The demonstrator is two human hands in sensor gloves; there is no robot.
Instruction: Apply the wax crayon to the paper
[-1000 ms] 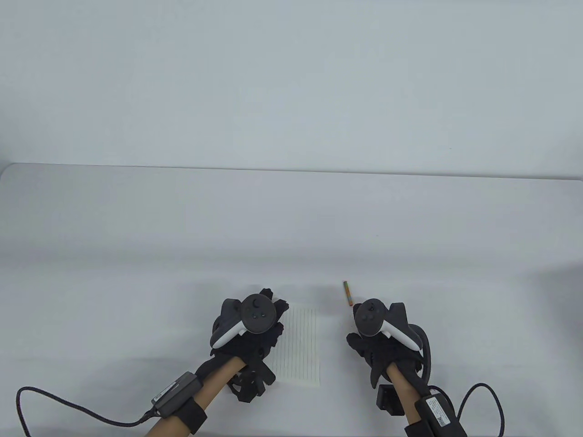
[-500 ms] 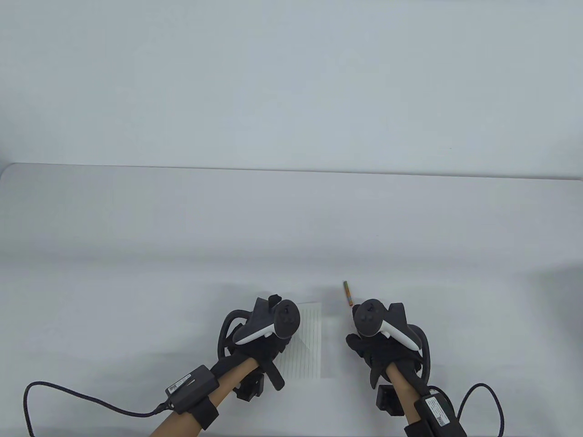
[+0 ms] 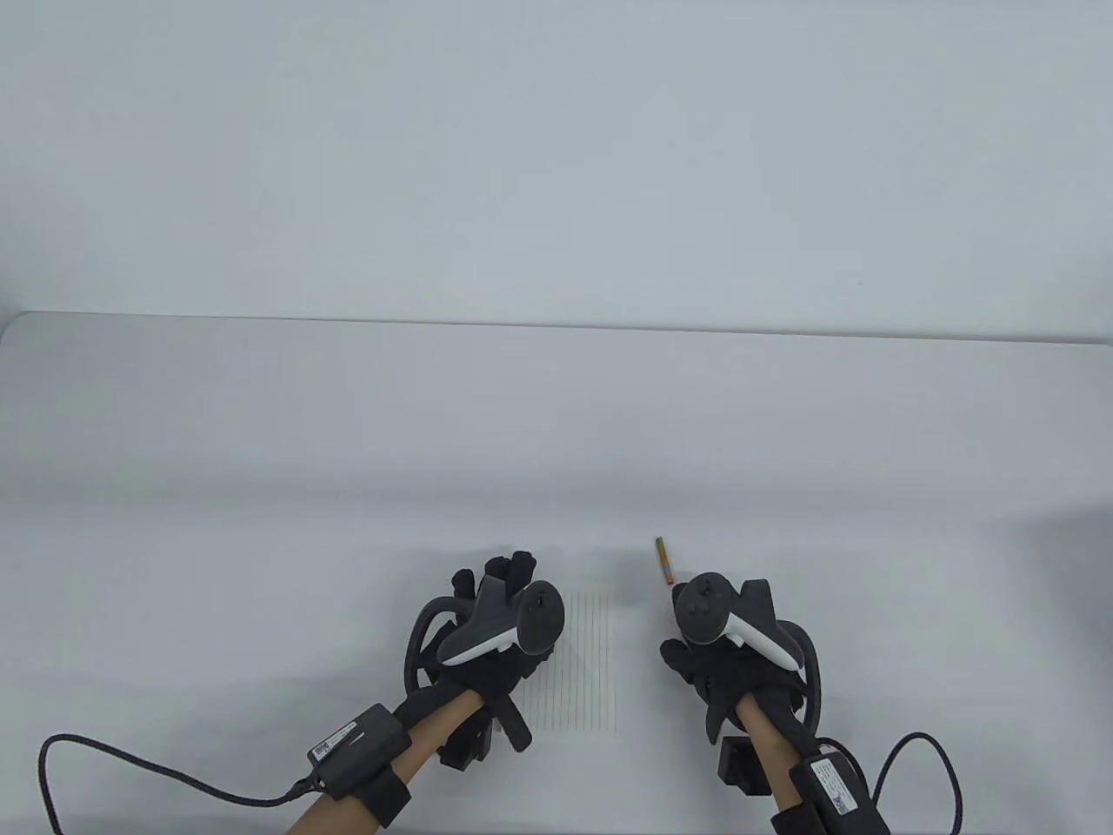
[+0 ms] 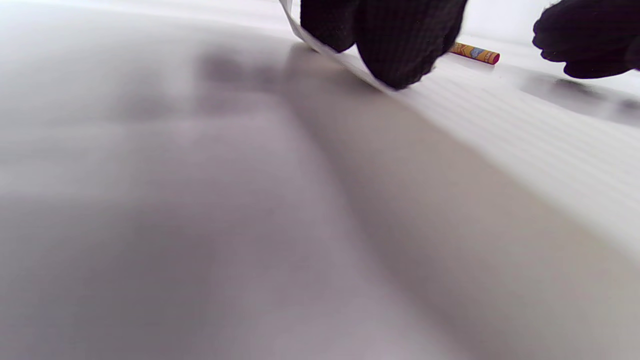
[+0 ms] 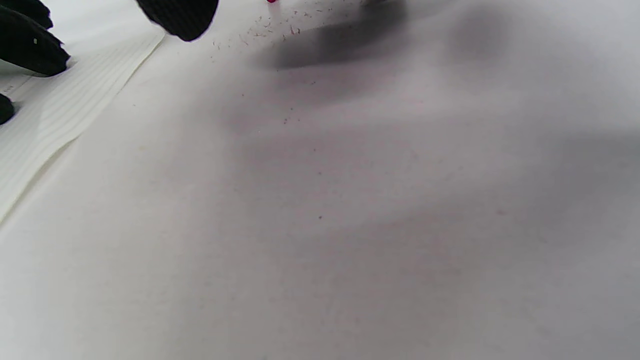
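A lined white paper (image 3: 591, 661) lies near the table's front edge between my hands. My left hand (image 3: 509, 574) is at the paper's left side. In the left wrist view its fingertips (image 4: 400, 50) pinch the paper's (image 4: 525, 135) far left edge, which is raised a little off the table. A short wax crayon (image 3: 665, 559) with a colourful wrapper lies on the table just right of the paper's far corner; it also shows in the left wrist view (image 4: 474, 53). My right hand (image 3: 683, 609) rests just in front of the crayon and holds nothing.
The white table (image 3: 556, 417) ends at a pale back wall. Small crayon crumbs (image 5: 270, 30) lie on the table near my right hand. Cables trail from both wrists at the front edge.
My left hand tipped onto its side and lifted the paper's left part, shifting the sheet slightly right; the paper now lies flatter again. The right hand and the crayon have not moved.
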